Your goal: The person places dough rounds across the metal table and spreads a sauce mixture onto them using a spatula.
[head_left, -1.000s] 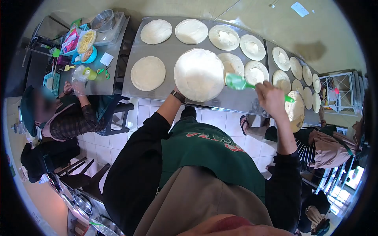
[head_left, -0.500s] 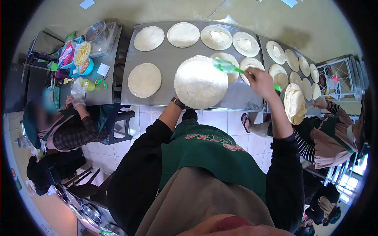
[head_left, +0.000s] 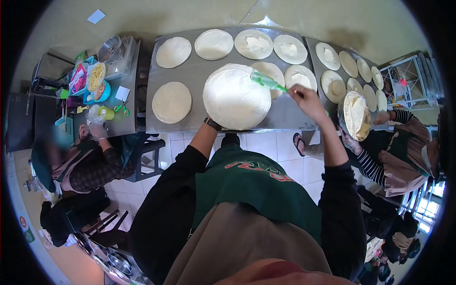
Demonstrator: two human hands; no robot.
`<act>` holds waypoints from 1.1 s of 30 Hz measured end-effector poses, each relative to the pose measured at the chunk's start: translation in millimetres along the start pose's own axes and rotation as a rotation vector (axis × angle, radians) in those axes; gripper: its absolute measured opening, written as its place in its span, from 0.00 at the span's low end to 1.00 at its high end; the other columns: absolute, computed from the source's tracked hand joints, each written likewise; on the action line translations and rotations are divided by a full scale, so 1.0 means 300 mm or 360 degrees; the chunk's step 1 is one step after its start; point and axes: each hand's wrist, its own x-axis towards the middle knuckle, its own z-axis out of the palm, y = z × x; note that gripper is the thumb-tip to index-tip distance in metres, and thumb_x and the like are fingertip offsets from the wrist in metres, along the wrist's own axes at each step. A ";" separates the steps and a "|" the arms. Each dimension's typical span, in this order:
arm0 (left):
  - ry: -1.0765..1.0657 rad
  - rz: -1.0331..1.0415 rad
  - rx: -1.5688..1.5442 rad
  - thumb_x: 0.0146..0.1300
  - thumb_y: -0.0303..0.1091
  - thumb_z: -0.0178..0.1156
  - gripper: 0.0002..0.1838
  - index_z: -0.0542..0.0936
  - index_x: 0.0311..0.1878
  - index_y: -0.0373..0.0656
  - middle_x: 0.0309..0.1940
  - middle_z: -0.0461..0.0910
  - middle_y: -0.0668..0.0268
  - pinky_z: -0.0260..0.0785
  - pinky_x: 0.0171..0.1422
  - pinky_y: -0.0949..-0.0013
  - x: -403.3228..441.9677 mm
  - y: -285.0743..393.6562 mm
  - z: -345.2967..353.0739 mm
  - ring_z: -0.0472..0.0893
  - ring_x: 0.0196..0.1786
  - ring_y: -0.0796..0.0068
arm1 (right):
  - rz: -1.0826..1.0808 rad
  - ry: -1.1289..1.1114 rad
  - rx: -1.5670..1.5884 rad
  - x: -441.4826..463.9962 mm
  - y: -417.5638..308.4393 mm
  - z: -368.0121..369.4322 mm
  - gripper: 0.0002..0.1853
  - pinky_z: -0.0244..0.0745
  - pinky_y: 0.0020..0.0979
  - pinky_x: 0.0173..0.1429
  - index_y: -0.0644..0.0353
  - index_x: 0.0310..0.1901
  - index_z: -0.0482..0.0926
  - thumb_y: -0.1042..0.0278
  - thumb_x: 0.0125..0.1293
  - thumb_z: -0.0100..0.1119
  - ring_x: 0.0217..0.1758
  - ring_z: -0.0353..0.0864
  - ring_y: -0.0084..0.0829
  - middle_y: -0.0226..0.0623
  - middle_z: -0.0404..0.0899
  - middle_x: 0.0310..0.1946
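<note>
A large round flatbread (head_left: 235, 97) with a pale, shiny spread is raised above the metal table (head_left: 190, 111). Beneath it is my left hand (head_left: 209, 118), mostly hidden, supporting it from below; only the wrist with a dark watch shows clearly. My right hand (head_left: 304, 96) is closed on the handle of a green spatula (head_left: 267, 80), whose blade lies at the upper right edge of the flatbread. More flat rounds lie around it, such as a plain one (head_left: 171, 102) at the left and one with a white dollop (head_left: 300, 77) near my right hand.
On the right, a co-worker (head_left: 403, 152) holds a bowl of pale cream (head_left: 355, 115). At the left, another person sits by a side table (head_left: 126, 107) with scissors (head_left: 124, 110), a green cup (head_left: 107, 113) and food containers. A white rack (head_left: 403, 85) stands far right.
The spatula has moved left from beyond the flatbread's right side onto its upper right edge, with my right hand following. The view has shifted, and the co-worker's bowl shows more fully.
</note>
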 end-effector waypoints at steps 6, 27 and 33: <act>0.0024 0.0094 -0.0043 0.68 0.58 0.41 0.33 0.60 0.70 0.48 0.66 0.65 0.58 0.63 0.67 0.46 -0.029 0.041 -0.027 0.67 0.67 0.55 | -0.0077 -0.0341 0.0299 -0.235 -0.035 0.081 0.04 0.68 0.26 0.37 0.61 0.37 0.78 0.73 0.64 0.55 0.30 0.73 0.23 0.33 0.76 0.26; 0.0089 0.0263 -0.0190 0.68 0.59 0.40 0.33 0.59 0.70 0.49 0.67 0.64 0.58 0.61 0.67 0.44 -0.036 0.067 -0.090 0.66 0.67 0.53 | 0.0406 -0.0522 0.1171 -0.300 -0.022 0.427 0.03 0.61 0.19 0.31 0.59 0.38 0.78 0.71 0.67 0.54 0.27 0.63 0.14 0.20 0.68 0.24; 0.0116 0.0281 -0.0238 0.68 0.60 0.40 0.34 0.59 0.70 0.49 0.67 0.64 0.58 0.61 0.67 0.44 -0.014 0.076 -0.114 0.66 0.67 0.53 | 0.0301 -0.0066 0.1205 -0.189 0.040 0.391 0.04 0.58 0.18 0.30 0.57 0.38 0.78 0.72 0.68 0.52 0.26 0.61 0.13 0.18 0.65 0.24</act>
